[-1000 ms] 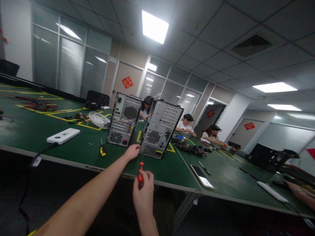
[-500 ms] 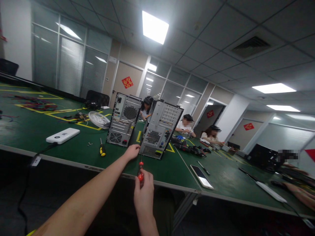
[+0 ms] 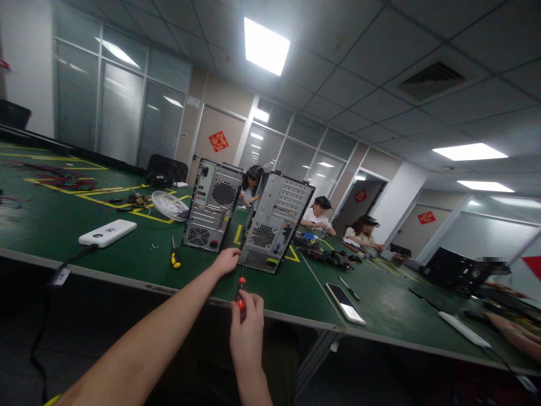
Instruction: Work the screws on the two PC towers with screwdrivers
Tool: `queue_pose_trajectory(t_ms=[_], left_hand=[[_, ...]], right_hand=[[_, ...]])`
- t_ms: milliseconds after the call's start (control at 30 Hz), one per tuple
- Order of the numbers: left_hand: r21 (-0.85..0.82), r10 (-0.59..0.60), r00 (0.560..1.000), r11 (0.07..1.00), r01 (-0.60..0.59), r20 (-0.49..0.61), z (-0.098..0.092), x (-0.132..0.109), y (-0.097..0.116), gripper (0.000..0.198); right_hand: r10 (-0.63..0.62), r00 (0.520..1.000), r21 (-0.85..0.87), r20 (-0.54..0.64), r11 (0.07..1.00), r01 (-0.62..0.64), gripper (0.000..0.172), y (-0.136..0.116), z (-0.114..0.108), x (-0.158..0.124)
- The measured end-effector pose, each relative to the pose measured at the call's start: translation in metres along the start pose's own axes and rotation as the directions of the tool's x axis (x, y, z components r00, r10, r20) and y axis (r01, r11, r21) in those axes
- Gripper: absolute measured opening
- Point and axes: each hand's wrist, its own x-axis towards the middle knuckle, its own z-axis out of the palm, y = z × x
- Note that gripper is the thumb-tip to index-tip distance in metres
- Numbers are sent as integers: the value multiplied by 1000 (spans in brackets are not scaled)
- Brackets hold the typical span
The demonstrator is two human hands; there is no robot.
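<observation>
My right hand [image 3: 248,316] is closed round the red-and-black handle of a screwdriver [image 3: 241,287]. Its thin shaft points away from me, up to the lower left corner of the right-hand computer case [image 3: 270,220], which stands tilted in view with its rear panel facing me. At that same corner are the curled fingers of my left hand [image 3: 227,261]; what they pinch, if anything, is hidden. A second computer case [image 3: 212,204] stands just to the left, also rear side forward. On the green table, left of my left hand, lies a yellow-and-black screwdriver [image 3: 175,256].
Several small screws [image 3: 154,247] and a white power bank [image 3: 108,233] with a cable lie at left, near a white perforated cover [image 3: 169,205]. A phone [image 3: 345,303] and dark cables [image 3: 329,256] are at right. Co-workers sit beyond the cases and at far right.
The red-and-black screwdriver's handle has shifted very slightly left in my right hand. My left hand and both cases stay in place.
</observation>
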Motion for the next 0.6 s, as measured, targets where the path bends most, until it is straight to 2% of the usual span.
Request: queue_pose_trajectory(t_ms=[600], left_hand=[[-19, 0, 1000, 1000, 0, 0, 1, 2, -3, 37]], right_hand=[[16, 999, -12, 31, 1000, -16, 28, 3, 0, -1]])
